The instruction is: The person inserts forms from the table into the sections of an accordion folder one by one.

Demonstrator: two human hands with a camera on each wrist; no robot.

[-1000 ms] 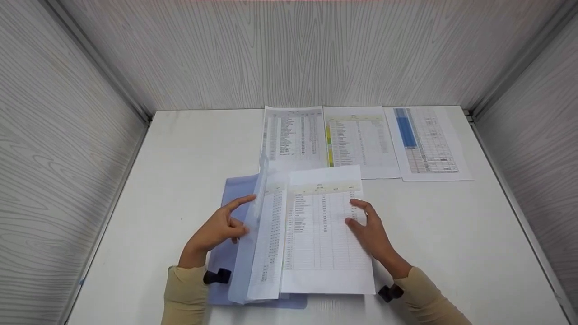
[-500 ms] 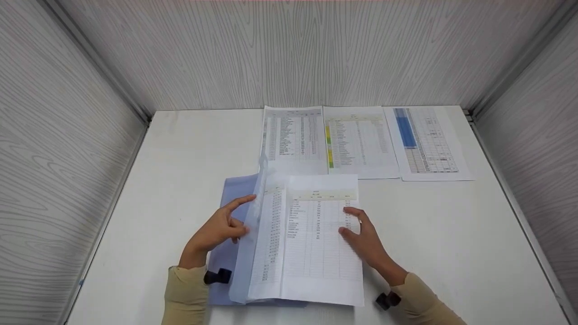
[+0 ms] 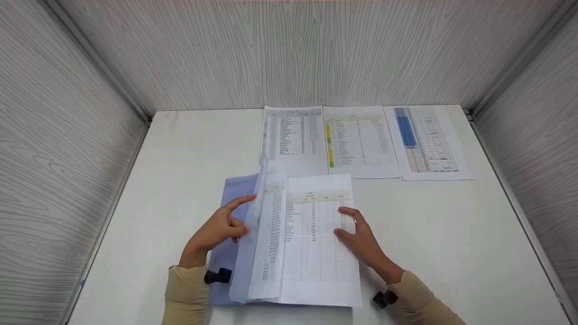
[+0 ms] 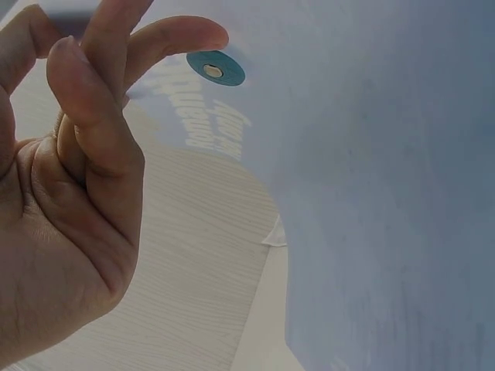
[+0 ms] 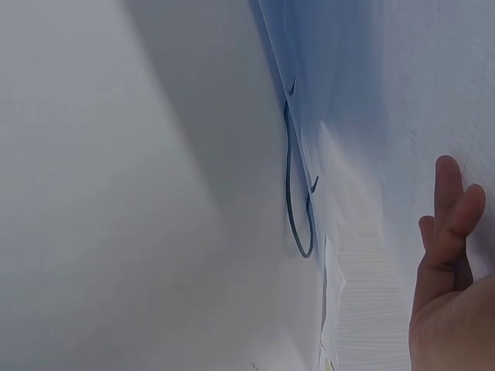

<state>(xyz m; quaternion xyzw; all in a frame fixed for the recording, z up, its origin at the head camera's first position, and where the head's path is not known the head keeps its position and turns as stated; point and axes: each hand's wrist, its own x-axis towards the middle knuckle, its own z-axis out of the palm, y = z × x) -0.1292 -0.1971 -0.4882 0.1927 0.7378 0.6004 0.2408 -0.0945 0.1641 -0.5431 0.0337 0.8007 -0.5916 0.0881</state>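
In the head view, a translucent blue document folder (image 3: pixel 245 271) lies on the table with its cover raised. My left hand (image 3: pixel 214 230) grips the raised cover from the left with thumb and index finger; in the left wrist view a fingertip is beside its teal snap button (image 4: pixel 216 69). Right of the cover, a printed sheet (image 3: pixel 316 266) lies over the folder, its left side next to another printed sheet (image 3: pixel 268 239). My right hand (image 3: pixel 361 234) holds the sheet's right edge, thumb and index finger on top, the other fingers hidden beneath.
Along the back lie a grey-headed sheet (image 3: pixel 293 164), a sheet with yellow and green marks (image 3: pixel 368 169), and one with a blue block (image 3: pixel 435 176). A dark cord loop (image 5: pixel 290 185) hangs from the folder in the right wrist view. Wood-grain panels (image 3: pixel 289 54) enclose the table.
My right hand has moved left and slightly toward me, drawing the sheet down and left over the folder. My left hand and the raised cover have stayed in place.
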